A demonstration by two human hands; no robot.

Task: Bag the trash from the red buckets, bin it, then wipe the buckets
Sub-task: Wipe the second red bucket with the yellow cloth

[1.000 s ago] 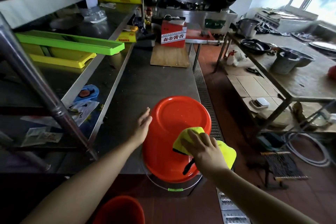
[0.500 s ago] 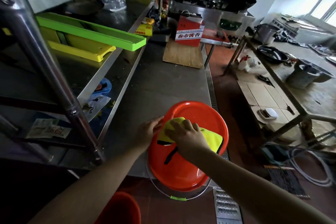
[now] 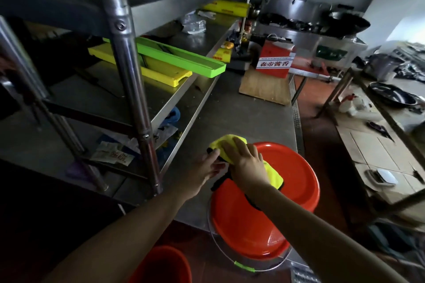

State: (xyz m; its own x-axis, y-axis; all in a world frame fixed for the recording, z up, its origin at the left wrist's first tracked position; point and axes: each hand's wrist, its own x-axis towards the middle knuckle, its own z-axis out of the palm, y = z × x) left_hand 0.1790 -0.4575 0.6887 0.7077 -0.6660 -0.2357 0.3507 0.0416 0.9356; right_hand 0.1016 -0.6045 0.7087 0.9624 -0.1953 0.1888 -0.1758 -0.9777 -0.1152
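A red bucket (image 3: 287,202) stands upside down at the near edge of the steel counter (image 3: 241,117), its wire handle hanging below. A yellow cloth (image 3: 230,142) with black trim lies over the bucket's far left edge. My right hand (image 3: 247,163) presses flat on the cloth, fingers straight. My left hand (image 3: 207,167) rests against the bucket's left side, fingertips touching the cloth's black edge. A second red bucket (image 3: 161,264) stands on the floor below, only its rim showing.
A steel shelf rack (image 3: 128,71) with green and yellow trays stands to the left. A wooden board (image 3: 264,87) and a red box (image 3: 273,62) sit further along the counter. A floor drain runs along the right edge; another table stands across the aisle.
My right hand has slid the cloth from the bucket's near side up across the base to its far left edge. My left hand stayed at the bucket's left side.
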